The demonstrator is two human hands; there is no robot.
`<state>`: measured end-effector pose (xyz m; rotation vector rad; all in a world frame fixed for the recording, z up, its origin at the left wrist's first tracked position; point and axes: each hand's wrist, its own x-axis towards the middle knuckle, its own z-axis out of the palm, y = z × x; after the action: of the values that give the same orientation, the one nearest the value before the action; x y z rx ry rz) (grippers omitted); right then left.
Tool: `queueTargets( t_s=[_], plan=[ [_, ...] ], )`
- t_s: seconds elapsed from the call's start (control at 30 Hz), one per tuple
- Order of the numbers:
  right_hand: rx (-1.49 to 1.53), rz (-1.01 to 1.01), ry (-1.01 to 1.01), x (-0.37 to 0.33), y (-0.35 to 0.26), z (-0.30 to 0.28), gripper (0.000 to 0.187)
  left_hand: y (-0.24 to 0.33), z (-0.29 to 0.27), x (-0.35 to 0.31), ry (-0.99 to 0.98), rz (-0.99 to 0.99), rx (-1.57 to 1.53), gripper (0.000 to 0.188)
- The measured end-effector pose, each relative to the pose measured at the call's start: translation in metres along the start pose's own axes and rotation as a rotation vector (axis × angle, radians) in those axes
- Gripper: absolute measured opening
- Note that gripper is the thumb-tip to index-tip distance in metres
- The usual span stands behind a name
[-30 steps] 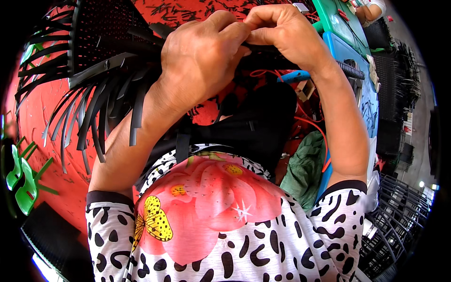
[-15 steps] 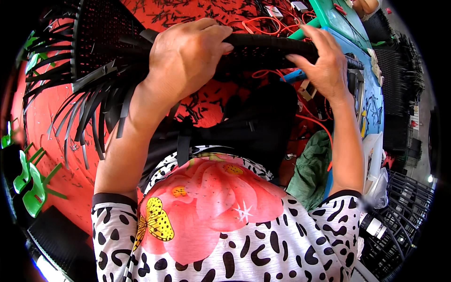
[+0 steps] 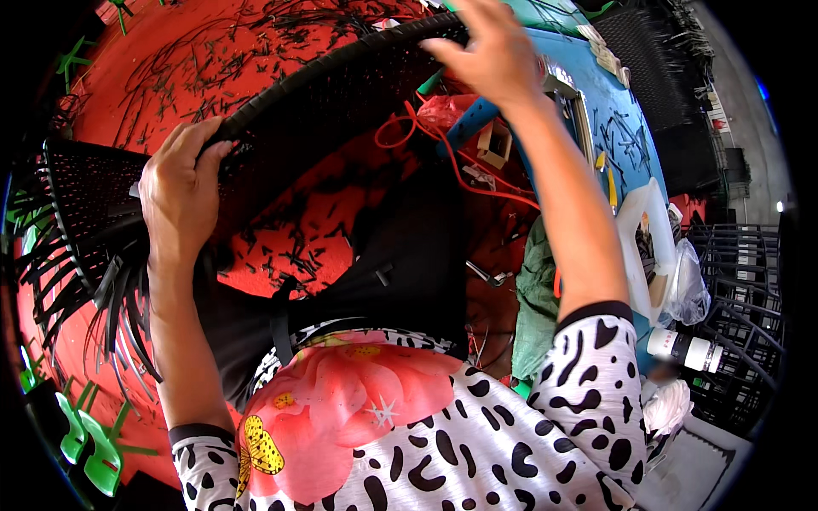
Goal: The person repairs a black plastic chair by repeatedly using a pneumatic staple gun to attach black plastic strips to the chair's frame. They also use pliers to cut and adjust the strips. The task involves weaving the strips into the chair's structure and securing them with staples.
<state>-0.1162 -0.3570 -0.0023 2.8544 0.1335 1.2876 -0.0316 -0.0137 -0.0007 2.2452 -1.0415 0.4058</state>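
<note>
A large black woven panel [image 3: 290, 128] with a thick, strip-wrapped curved rim stands tilted over my lap, its rim arching up from left to right. Loose black strips [image 3: 64, 281] fan out from its left end. My left hand [image 3: 183, 175] is closed round the left part of the rim, thumb on the near side. Higher up on the right, my right hand [image 3: 498, 60] has the rim between its thumb and fingers. That hand is slightly blurred, and its fingertips are partly cut off by the upper edge.
Scraps of black strip litter the red floor [image 3: 264, 272]. A red hose [image 3: 460, 170] runs beside a blue-handled tool [image 3: 467, 126] and a small open box [image 3: 494, 143] at right. Beyond is a blue table [image 3: 626, 119]. Green chairs [image 3: 102, 460] stand at lower left.
Both hands have moved apart along the rim, the left toward the left and lower, the right upward and left. The panel has swung, showing more of its curved rim. The view has shifted too.
</note>
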Motion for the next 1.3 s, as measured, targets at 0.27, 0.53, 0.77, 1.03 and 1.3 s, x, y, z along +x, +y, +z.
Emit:
queueTargets(
  t_s=[0.27,0.53,0.77,1.03,1.3],
  plan=[
    [-0.470,1.017,-0.848,-0.090,0.082,-0.060,0.092,0.008,-0.007,-0.010,-0.083,-0.013,-0.033,0.027],
    [-0.448,1.059,-0.779,-0.116,0.114,-0.046,0.069,0.011,0.002,-0.019,0.021,0.012,0.009,0.023],
    [-0.299,1.097,-0.781,-0.141,0.156,-0.042,0.043,0.009,0.005,-0.014,-0.024,0.020,-0.102,0.025],
    [0.543,0.955,-0.448,-0.046,-0.006,-0.121,0.023,-0.002,-0.009,-0.006,-0.191,-0.066,-0.171,0.030],
    [1.115,0.831,-0.644,0.006,-0.141,-0.142,0.024,-0.006,-0.007,0.000,-0.272,-0.023,-0.234,0.032]
  ],
)
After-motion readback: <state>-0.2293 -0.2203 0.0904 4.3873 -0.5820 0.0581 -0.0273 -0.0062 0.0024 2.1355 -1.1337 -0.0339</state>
